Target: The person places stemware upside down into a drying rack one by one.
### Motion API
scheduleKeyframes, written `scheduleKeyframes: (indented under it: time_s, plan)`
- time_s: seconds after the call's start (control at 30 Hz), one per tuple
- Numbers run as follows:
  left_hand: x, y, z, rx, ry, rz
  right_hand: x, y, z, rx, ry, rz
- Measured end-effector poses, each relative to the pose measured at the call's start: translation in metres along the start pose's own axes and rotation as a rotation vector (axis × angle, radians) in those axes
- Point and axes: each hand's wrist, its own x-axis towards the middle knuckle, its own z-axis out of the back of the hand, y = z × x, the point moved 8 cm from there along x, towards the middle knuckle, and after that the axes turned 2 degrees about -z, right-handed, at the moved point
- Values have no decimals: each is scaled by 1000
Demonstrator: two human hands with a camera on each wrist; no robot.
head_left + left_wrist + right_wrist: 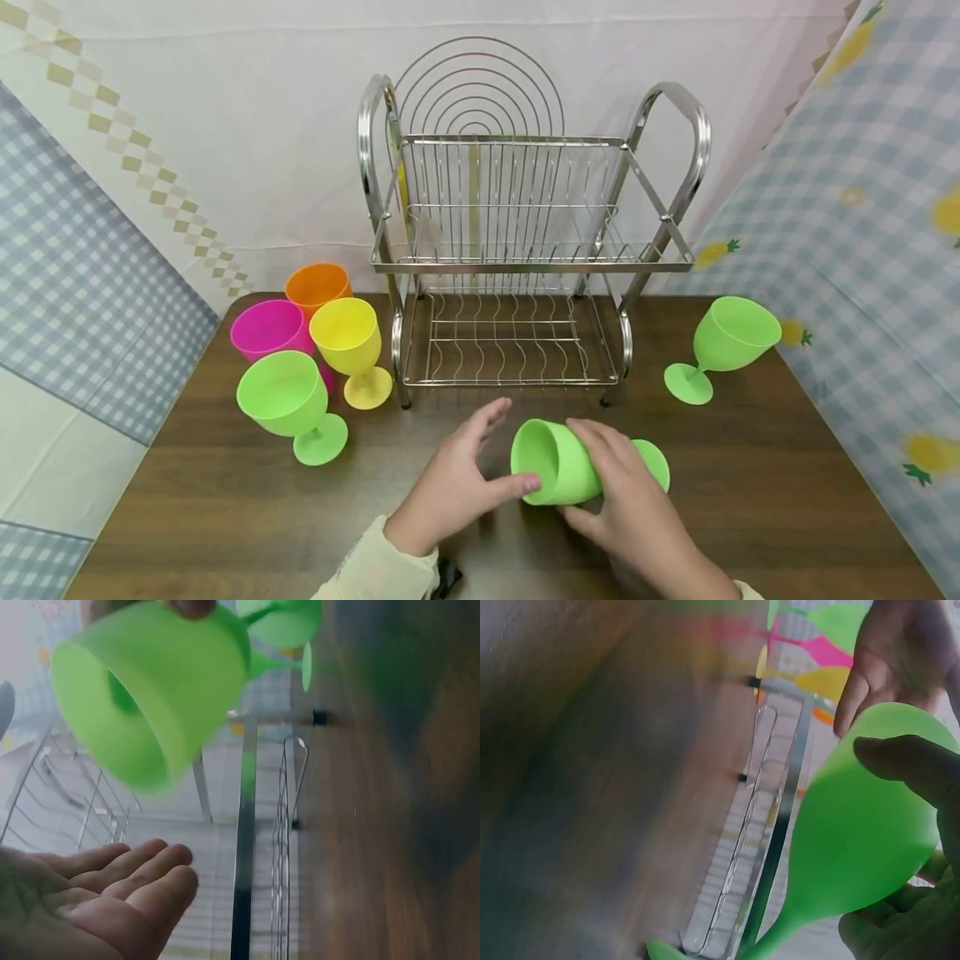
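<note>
My right hand (637,512) holds a green plastic goblet (579,477) by its bowl, tipped on its side above the wooden table. The goblet's mouth faces left and its round foot points right. In the right wrist view the thumb lies along one side of the bowl (855,832), with fingers on the other. To the left, my left hand (453,487) is spread, its thumb overlapping the goblet's rim in the head view. The left wrist view shows that palm (112,915) with extended fingers, apart from the goblet.
A two-tier metal dish rack (532,267) stands at the back. Left of it cluster an orange goblet (318,286), a magenta goblet (272,329), a yellow goblet (348,354) and a green goblet (288,417). Another green goblet (722,343) stands at the right. Patterned cloth surrounds the table (225,517).
</note>
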Motion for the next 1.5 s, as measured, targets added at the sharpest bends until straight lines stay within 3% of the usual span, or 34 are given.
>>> scheduleKeyframes:
  time_s: [0.2,0.47,0.57,0.7,0.87,0.97,1.07,1.13,1.23,1.37,1.43,1.5]
  plan:
    - [-6,-2,-16,26,75,1,-5,14,-10,-61,39,68]
    - [-5,-3,-15,-41,42,-57,-7,18,-5,-59,-8,86]
    - [-4,0,-11,-96,3,-58,-7,17,-1,-29,-34,76]
    - [-3,3,-1,-164,-86,-79,-10,15,5,93,-81,52]
    - [-4,4,11,-263,-196,-125,-14,13,17,236,-244,66]
    - [-5,2,15,-328,-225,-178,-16,6,15,273,-245,6]
    - [-6,-1,15,-405,-228,-240,-19,-6,4,347,-157,-159]
    - [-6,-4,14,-461,-220,-286,-21,-13,-4,494,-112,-260]
    - [-7,-6,9,-522,-206,-359,-20,-20,-16,900,-89,-332]
    - [-11,-9,2,-564,-185,-448,-14,-13,-29,1583,-18,-232]
    - [-13,-11,-1,-559,-177,-472,-12,-7,-33,1819,45,-180]
    - [-14,-14,-4,-524,-164,-501,-10,-2,-35,1951,94,-152]
